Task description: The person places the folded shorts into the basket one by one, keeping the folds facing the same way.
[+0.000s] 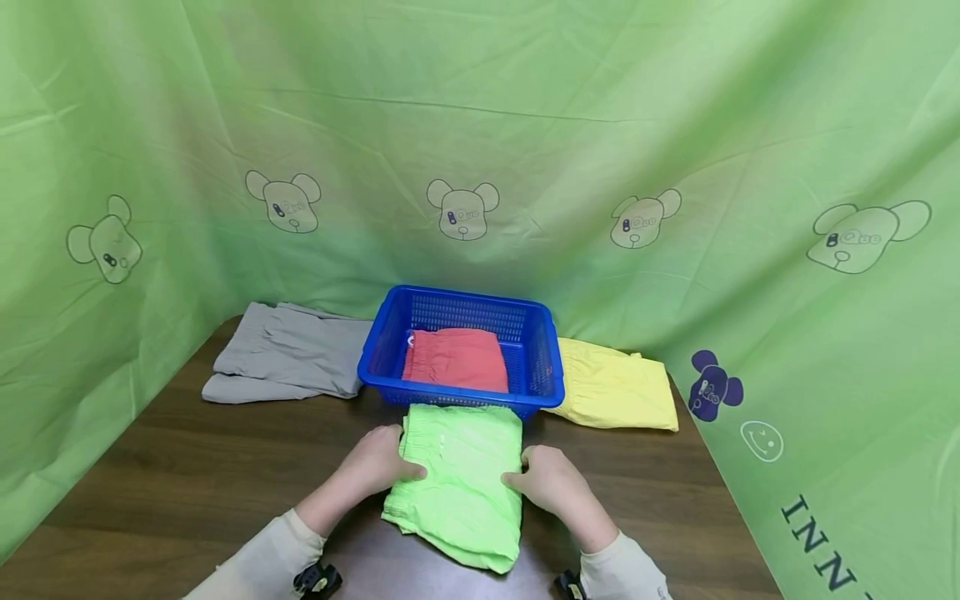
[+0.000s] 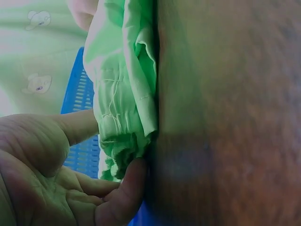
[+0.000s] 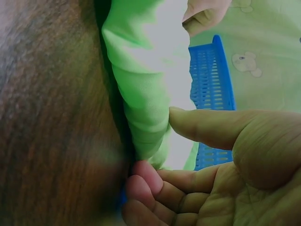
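Observation:
Folded bright green shorts [image 1: 465, 479] lie on the table right in front of the basket, their far edge overlapping its front wall in the head view. My left hand [image 1: 381, 460] grips their left side, thumb on top and fingers at the lower edge. A gathered elastic waistband [image 2: 113, 108] shows close to that hand in the left wrist view. On the opposite side my right hand [image 1: 551, 477] holds the rounded fold [image 3: 146, 103] between thumb and fingertips. The right fingertips are tucked low, where the cloth meets the tabletop.
A blue plastic basket [image 1: 555, 367] stands at the back with folded red shorts [image 1: 457, 358] inside. Folded grey shorts [image 1: 300, 350] lie to its left, a folded yellow garment [image 1: 618, 387] to its right. Green printed cloth [image 1: 480, 125] hangs behind and beside the wooden table [image 1: 187, 483].

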{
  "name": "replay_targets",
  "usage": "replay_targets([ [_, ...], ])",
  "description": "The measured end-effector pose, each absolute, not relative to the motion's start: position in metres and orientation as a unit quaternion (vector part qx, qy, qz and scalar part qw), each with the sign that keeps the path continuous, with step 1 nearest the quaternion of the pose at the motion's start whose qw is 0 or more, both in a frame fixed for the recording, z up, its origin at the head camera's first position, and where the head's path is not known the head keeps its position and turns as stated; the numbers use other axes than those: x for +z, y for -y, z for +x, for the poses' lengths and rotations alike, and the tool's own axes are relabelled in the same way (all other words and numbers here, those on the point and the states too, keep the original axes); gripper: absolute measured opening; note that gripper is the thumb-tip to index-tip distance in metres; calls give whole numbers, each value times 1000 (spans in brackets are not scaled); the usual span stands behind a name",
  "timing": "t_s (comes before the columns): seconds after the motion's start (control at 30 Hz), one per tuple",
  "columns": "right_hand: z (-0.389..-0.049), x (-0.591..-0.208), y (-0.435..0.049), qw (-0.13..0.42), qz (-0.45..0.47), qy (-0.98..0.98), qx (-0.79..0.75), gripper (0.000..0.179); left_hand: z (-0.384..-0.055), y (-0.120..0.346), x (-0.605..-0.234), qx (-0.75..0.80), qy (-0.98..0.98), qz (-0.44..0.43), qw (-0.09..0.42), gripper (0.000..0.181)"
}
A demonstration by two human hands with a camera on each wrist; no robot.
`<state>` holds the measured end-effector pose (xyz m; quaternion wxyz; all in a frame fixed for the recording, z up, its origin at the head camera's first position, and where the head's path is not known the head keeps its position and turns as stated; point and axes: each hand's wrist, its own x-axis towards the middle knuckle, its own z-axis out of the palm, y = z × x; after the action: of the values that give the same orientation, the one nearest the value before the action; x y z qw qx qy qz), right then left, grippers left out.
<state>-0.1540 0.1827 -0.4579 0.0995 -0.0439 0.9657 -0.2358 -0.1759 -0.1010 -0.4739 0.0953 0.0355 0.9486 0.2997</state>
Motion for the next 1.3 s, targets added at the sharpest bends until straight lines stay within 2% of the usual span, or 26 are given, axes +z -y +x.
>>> replay_targets([
  [0.33, -157, -458, -184, 111, -51, -953, -277, 31, -180, 102, -479, 333, -935, -8, 119, 85],
  [0.93, -163, -464, -188, 130, -61, -936, -321, 40, -173, 99, -471, 391, -913, 17, 112, 76],
  [1.3, -161, -460, -186, 132, -60, -934, -325, 33, -172, 97, -469, 425, -897, 4, 120, 74],
])
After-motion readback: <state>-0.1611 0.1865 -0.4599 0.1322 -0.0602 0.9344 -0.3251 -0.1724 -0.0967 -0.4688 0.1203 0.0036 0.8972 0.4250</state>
